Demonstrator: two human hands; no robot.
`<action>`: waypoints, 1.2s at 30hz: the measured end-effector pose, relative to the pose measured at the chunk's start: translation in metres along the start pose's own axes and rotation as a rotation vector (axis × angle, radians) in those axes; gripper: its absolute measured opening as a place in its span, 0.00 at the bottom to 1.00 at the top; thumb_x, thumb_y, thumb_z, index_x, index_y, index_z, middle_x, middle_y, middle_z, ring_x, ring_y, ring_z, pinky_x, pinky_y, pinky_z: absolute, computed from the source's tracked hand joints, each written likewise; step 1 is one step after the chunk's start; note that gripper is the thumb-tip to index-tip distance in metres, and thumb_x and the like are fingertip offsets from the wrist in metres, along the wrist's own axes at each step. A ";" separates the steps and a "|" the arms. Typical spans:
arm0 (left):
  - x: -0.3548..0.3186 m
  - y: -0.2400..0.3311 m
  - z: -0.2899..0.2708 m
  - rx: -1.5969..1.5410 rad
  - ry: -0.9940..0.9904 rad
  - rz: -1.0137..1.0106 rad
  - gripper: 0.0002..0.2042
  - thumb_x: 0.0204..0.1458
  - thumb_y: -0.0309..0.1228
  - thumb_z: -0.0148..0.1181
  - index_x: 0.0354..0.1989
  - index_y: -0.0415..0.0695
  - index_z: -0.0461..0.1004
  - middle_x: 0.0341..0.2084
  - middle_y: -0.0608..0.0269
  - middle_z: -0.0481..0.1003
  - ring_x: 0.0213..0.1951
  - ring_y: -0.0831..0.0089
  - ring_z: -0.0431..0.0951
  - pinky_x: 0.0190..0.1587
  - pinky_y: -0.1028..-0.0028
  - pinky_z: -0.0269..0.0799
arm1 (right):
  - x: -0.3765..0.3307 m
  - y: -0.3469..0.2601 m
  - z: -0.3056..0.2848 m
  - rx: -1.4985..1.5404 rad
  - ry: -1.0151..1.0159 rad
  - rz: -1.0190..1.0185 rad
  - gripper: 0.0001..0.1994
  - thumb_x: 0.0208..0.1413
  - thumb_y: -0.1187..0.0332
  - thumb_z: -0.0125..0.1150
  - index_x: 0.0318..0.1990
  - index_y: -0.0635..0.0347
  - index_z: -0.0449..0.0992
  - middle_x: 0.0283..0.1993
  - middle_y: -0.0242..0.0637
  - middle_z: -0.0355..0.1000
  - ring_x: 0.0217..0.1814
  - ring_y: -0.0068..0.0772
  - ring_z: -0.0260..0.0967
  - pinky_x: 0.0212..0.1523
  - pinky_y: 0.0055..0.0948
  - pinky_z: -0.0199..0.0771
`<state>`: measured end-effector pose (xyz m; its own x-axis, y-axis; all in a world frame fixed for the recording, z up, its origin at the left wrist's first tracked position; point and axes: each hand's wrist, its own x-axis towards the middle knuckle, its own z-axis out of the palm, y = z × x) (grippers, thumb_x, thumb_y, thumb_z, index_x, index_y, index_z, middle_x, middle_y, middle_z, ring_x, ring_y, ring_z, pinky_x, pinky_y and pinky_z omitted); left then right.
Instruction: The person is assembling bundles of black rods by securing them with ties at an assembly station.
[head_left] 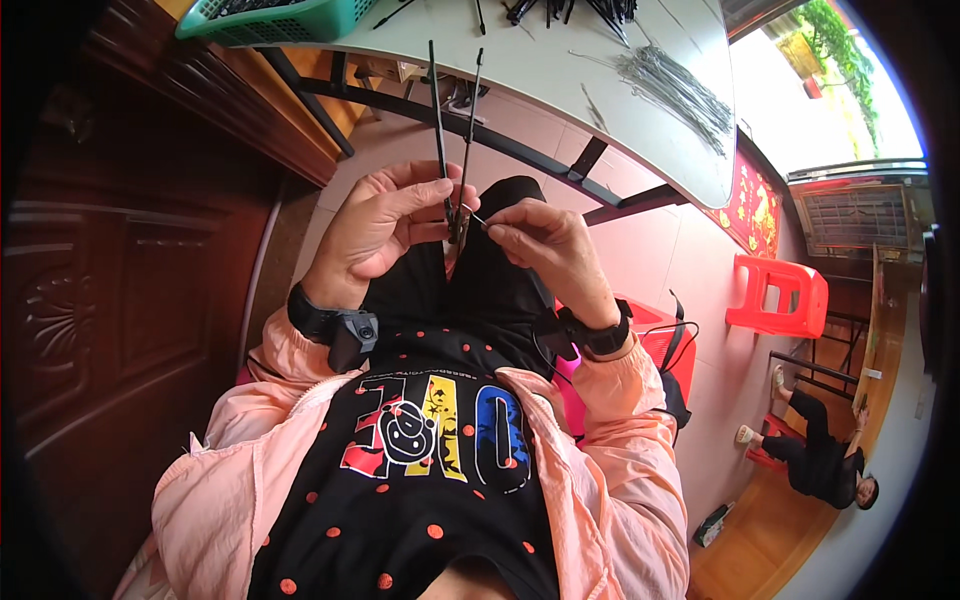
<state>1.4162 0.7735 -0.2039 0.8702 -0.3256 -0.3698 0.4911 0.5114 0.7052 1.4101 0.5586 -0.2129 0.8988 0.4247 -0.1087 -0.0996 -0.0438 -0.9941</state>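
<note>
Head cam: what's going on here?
A seated person's left hand grips two thin black rods upright, in front of a white table. The right hand pinches a fine metal wire at the rods' lower end. More wires lie loose on the table beside a green basket.
</note>
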 end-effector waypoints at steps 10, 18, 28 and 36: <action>-0.001 -0.002 0.007 -0.001 -0.035 -0.010 0.08 0.53 0.25 0.56 0.42 0.40 0.74 0.33 0.55 0.77 0.36 0.69 0.79 0.37 0.73 0.78 | 0.002 0.005 0.003 0.054 -0.060 -0.002 0.05 0.55 0.74 0.58 0.36 0.65 0.76 0.25 0.24 0.66 0.27 0.12 0.60 0.28 0.14 0.61; -0.003 -0.003 0.004 -0.002 -0.052 -0.026 0.08 0.53 0.25 0.55 0.42 0.40 0.73 0.33 0.55 0.77 0.37 0.69 0.79 0.38 0.73 0.78 | 0.004 0.009 0.005 0.007 -0.026 -0.086 0.05 0.53 0.76 0.59 0.36 0.65 0.76 0.29 0.26 0.68 0.29 0.15 0.64 0.30 0.15 0.65; -0.001 -0.006 0.004 -0.061 -0.104 -0.025 0.09 0.54 0.25 0.55 0.43 0.41 0.73 0.34 0.56 0.77 0.36 0.70 0.78 0.37 0.74 0.77 | 0.007 0.019 0.010 -0.163 0.100 -0.318 0.05 0.50 0.80 0.59 0.35 0.65 0.76 0.31 0.31 0.69 0.29 0.18 0.66 0.31 0.16 0.67; 0.001 -0.008 0.001 -0.029 -0.118 -0.007 0.09 0.54 0.25 0.55 0.43 0.42 0.73 0.34 0.57 0.77 0.37 0.72 0.78 0.35 0.75 0.76 | 0.008 0.024 0.010 -0.064 0.099 -0.289 0.05 0.49 0.81 0.59 0.34 0.66 0.76 0.32 0.32 0.69 0.30 0.18 0.67 0.31 0.16 0.67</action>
<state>1.4130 0.7680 -0.2095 0.8566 -0.4197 -0.3001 0.4998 0.5306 0.6846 1.4104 0.5700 -0.2374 0.9234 0.3380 0.1816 0.1902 0.0081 -0.9817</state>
